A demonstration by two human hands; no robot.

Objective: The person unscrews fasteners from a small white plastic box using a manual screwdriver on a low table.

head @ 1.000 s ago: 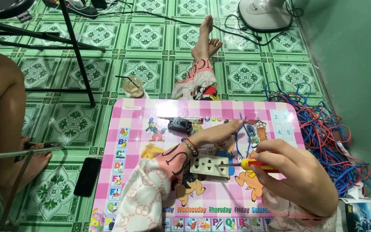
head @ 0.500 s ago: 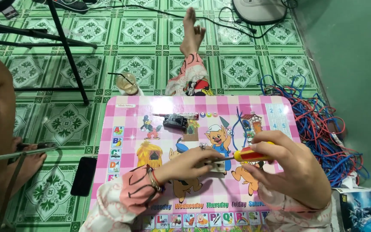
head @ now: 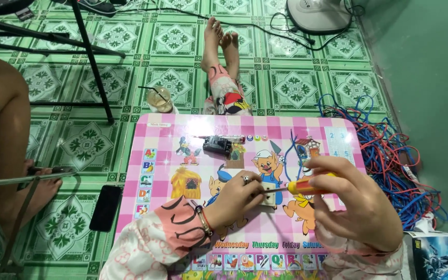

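Head view | lower centre: left hand [head: 237, 194] gripped white socket [head: 267, 195] | right hand [head: 356, 205] grasped screwdriver [head: 299, 187], tip at socket | screw-driving step; next needs steady turning.

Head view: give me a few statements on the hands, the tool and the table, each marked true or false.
1. The right hand holds a screwdriver. True.
2. The left hand rests on the phone. False: it holds a small white socket; the phone lies on the floor.
3. Blue and red wires lie right of the pink table. True.
4. The black part is in the left hand. False: it lies apart on the table.
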